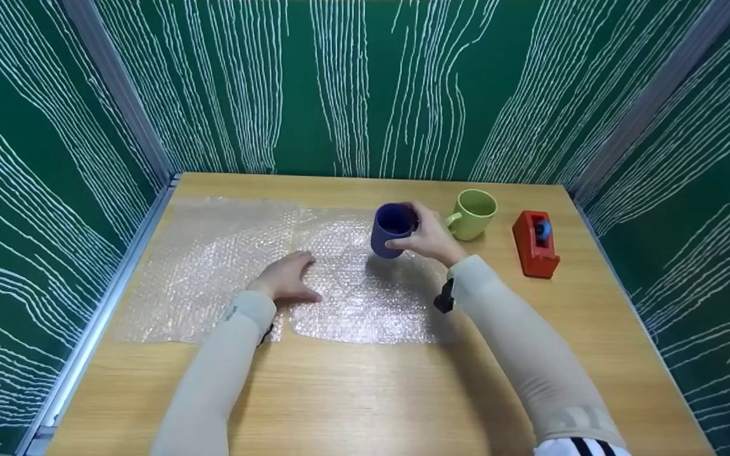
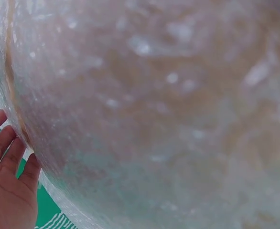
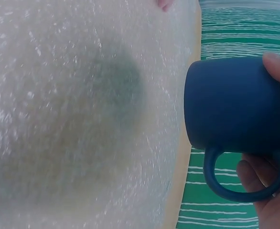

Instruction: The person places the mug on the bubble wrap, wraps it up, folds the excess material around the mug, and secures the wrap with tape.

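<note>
Half the blue mug (image 1: 392,230) hides behind the right hand (image 1: 428,240).

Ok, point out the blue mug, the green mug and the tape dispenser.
blue mug (image 1: 391,229), head view, on its side wall.
green mug (image 1: 474,215), head view, on its body.
tape dispenser (image 1: 533,247), head view, on its red housing.
</note>
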{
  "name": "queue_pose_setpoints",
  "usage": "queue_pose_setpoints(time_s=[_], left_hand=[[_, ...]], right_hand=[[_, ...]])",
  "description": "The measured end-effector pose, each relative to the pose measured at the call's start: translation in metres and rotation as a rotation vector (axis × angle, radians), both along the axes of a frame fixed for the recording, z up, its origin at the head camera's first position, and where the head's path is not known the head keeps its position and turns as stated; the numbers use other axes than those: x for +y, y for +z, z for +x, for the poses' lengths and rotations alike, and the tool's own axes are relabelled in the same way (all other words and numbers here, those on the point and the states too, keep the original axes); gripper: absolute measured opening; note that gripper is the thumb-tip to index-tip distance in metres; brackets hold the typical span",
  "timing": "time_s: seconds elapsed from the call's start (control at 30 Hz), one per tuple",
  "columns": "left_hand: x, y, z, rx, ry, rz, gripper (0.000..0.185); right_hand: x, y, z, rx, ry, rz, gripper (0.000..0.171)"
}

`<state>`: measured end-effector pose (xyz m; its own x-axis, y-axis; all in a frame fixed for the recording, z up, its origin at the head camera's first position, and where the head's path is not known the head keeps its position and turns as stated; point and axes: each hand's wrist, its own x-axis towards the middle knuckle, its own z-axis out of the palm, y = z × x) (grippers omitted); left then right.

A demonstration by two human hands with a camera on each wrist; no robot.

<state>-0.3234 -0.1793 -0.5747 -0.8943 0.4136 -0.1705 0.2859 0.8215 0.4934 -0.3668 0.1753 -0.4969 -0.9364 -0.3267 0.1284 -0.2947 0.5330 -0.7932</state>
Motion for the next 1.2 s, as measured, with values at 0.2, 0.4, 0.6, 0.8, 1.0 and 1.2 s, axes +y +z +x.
queue_pose_setpoints(time_s=[0.2, 0.4, 0.6, 0.8, 1.0, 1.2], left_hand=[[0.001, -0.003, -0.001, -0.003, 0.005, 0.005, 0.103], [-0.001, -0.003, 0.0, -0.009, 0.011, 0.015, 0.105], [-0.001, -0.006, 0.0, -0.036, 0.03, 0.029, 0.104], [-0.002, -0.006, -0.002, -0.038, 0.035, 0.038, 0.104], [-0.003, -0.006, -0.003, -0.014, 0.026, 0.034, 0.104], [-0.001, -0.006, -0.002, -0.013, 0.029, 0.045, 0.103]], right_hand=[[-0.013, -0.007, -0.004, -0.049, 0.02, -0.042, 0.093], [-0.023, -0.011, -0.003, -0.077, 0.048, -0.096, 0.094], [-0.028, -0.022, -0.003, -0.051, 0.035, -0.046, 0.093], [-0.032, -0.033, -0.003, -0.047, 0.027, -0.036, 0.093], [-0.035, -0.042, -0.004, -0.06, 0.025, -0.066, 0.092], [-0.034, -0.051, -0.005, -0.067, 0.005, -0.022, 0.092]])
